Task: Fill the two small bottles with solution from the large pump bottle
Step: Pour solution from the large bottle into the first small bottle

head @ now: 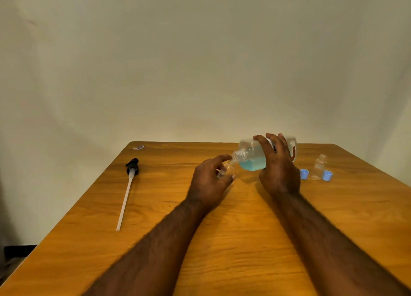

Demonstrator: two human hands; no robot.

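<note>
My right hand grips the large clear bottle, which holds blue solution and is tipped on its side with its open neck pointing left. My left hand holds a small clear bottle tilted, its mouth right under the large bottle's neck. A second small clear bottle stands uncapped on the table to the right. Two blue caps lie beside it, one on its left and one on its right. The black pump head with its long white tube lies on the table at the left.
The wooden table runs from the near edge to a plain pale wall behind. A small wrapper or label scrap lies at the far left corner. The table's left edge drops off to the floor.
</note>
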